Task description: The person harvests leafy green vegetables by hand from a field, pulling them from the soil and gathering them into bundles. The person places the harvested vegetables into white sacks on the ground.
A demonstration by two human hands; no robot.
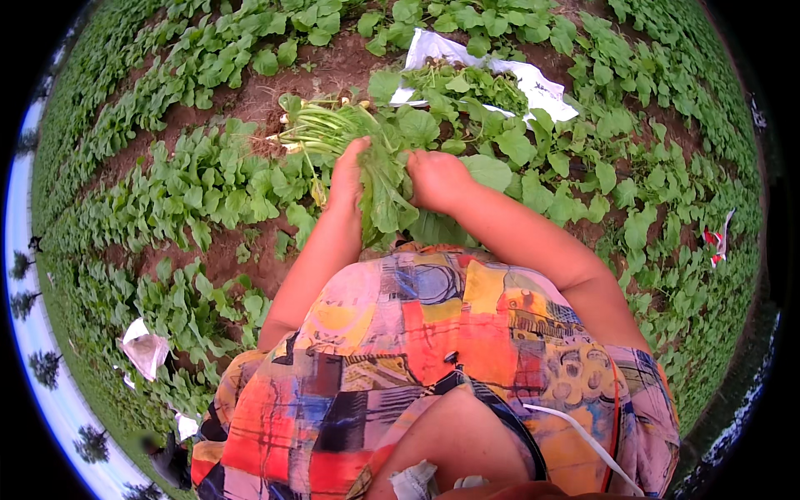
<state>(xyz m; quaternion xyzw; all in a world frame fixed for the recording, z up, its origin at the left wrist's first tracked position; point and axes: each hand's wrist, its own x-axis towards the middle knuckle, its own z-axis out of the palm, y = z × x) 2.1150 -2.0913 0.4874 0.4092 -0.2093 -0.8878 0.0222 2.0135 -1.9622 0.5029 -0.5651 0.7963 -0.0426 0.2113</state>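
A bunch of freshly pulled leafy greens (322, 128) lies across my left hand (350, 175), which is closed around it with the thumb on top. Its pale, soil-stained roots (289, 147) point left, and its broad leaves (382, 181) hang down between my hands. My right hand (440, 180) is curled into a fist at the leafy end and grips leaves at its edge; its fingertips are hidden. One yellowed leaf (319, 190) dangles beside my left wrist. Beyond my hands, a white woven sack (544, 90) lies spread out with cut greens (478, 84) heaped on it.
Rows of leafy crop (206, 162) run across the field, with bare reddish soil (250, 103) between them. White bags (145, 350) lie among plants at the lower left, near a person (170, 459). A red and white wrapper (719, 240) sits at the right.
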